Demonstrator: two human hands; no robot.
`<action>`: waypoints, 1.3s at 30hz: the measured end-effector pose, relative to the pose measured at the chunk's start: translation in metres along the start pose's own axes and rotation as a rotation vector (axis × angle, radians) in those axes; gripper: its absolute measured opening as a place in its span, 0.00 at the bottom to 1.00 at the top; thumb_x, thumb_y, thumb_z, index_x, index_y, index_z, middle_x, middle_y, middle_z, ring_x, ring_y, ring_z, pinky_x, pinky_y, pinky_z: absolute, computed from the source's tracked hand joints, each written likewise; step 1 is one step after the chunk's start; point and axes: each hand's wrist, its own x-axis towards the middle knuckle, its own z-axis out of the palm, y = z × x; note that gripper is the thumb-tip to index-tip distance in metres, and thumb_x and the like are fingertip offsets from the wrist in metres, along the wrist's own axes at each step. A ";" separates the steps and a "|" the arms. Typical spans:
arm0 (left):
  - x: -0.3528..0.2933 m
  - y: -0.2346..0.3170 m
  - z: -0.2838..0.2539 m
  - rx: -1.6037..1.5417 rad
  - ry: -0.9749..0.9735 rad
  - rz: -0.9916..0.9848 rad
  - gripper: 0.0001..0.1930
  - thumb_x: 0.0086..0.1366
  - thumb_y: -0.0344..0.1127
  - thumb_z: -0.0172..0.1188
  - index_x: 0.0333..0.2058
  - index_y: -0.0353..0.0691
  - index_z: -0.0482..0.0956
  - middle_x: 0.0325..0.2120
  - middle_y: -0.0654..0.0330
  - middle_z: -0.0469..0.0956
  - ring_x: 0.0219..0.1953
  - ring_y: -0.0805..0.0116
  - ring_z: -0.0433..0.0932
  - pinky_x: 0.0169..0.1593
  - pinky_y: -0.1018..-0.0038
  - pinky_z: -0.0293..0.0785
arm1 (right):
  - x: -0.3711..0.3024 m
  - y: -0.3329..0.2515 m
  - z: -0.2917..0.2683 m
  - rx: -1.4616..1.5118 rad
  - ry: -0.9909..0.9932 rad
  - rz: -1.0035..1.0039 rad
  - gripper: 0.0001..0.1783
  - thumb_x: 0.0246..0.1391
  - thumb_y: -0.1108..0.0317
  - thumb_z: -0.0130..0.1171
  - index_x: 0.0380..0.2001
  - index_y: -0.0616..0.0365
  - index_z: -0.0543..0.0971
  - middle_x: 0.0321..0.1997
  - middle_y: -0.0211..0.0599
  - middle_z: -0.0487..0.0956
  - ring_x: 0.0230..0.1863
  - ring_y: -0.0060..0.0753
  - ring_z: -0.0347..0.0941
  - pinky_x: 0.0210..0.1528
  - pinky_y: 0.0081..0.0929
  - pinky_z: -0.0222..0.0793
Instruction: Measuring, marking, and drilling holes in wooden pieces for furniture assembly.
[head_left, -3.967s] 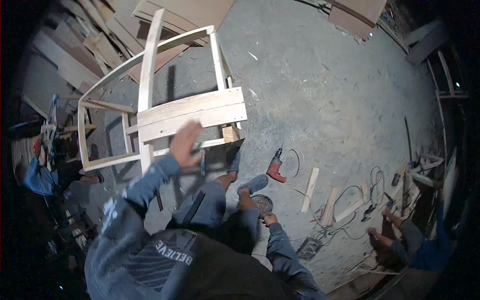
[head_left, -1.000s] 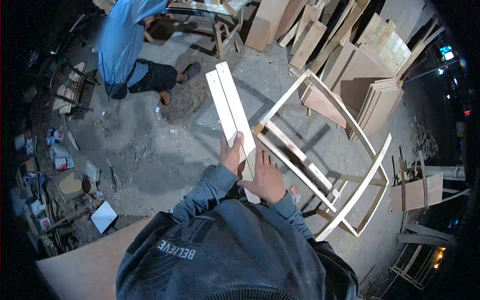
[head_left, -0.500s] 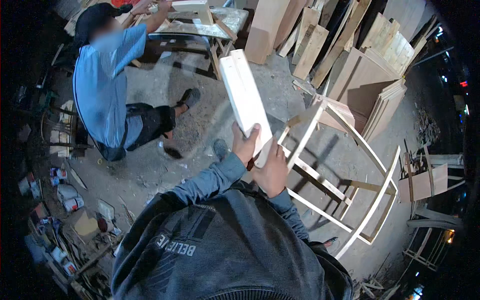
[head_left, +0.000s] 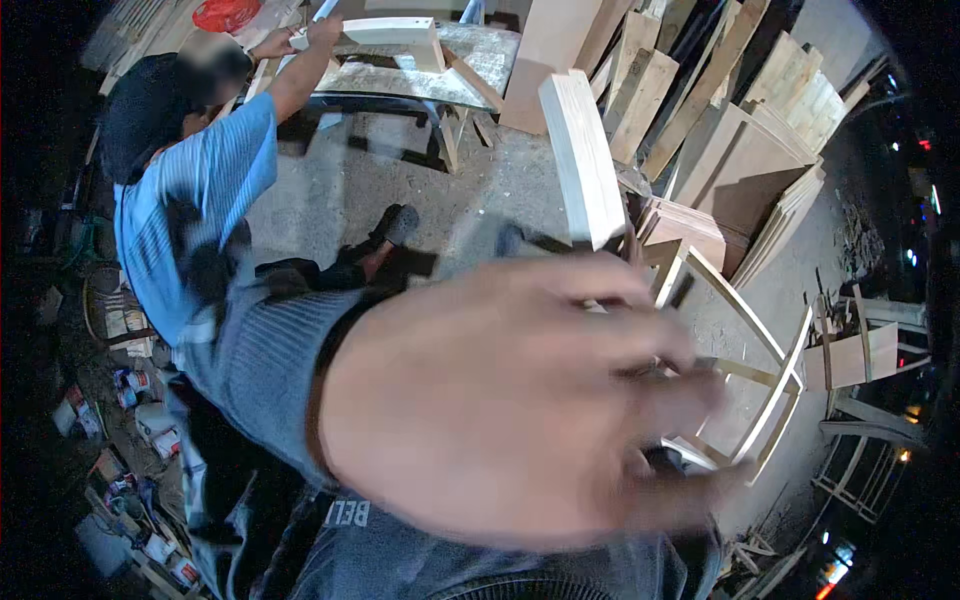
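Observation:
My left hand (head_left: 500,400) is raised very close to the view, back of the hand showing, and covers much of the middle. Its fingers point right, blurred but apart, with gaps between them and nothing seen in them. Beyond it a pale wooden bar (head_left: 582,160) stands up at a tilt, its lower end hidden behind my left hand. My right hand is hidden, so what supports the bar does not show.
A light wooden frame (head_left: 740,290) stands on the floor at right. Boards and panels (head_left: 740,160) lean at the back right. A co-worker in a blue shirt (head_left: 200,180) handles wood at a worktable (head_left: 480,60). Paint cans (head_left: 155,425) and clutter lie at left.
My left hand has let go of the wood and come up close to the view. The wooden bar has shifted right. The co-worker has leaned further left in the picture.

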 end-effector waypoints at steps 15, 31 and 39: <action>0.083 -0.273 -0.152 -0.728 -0.021 -0.609 0.13 0.68 0.37 0.56 0.48 0.37 0.76 0.42 0.56 0.79 0.43 0.56 0.81 0.52 0.62 0.78 | 0.441 0.005 0.215 -0.224 -0.299 -0.114 0.56 0.49 0.44 0.66 0.75 0.62 0.57 0.63 0.59 0.74 0.62 0.66 0.73 0.56 0.54 0.77; 0.157 -0.358 -0.155 -0.607 -0.161 -0.406 0.14 0.67 0.38 0.58 0.48 0.38 0.79 0.42 0.55 0.80 0.42 0.57 0.82 0.49 0.64 0.79 | 0.476 0.009 0.215 -0.017 0.112 -0.229 0.54 0.56 0.44 0.66 0.75 0.66 0.57 0.66 0.57 0.69 0.67 0.65 0.64 0.67 0.60 0.63; 0.137 -0.264 -0.103 -0.573 -0.311 -0.145 0.14 0.67 0.38 0.59 0.48 0.39 0.81 0.42 0.55 0.81 0.42 0.58 0.82 0.48 0.65 0.79 | 0.202 0.117 0.156 0.233 -0.025 0.254 0.23 0.60 0.60 0.65 0.55 0.56 0.78 0.43 0.51 0.85 0.44 0.57 0.82 0.46 0.49 0.78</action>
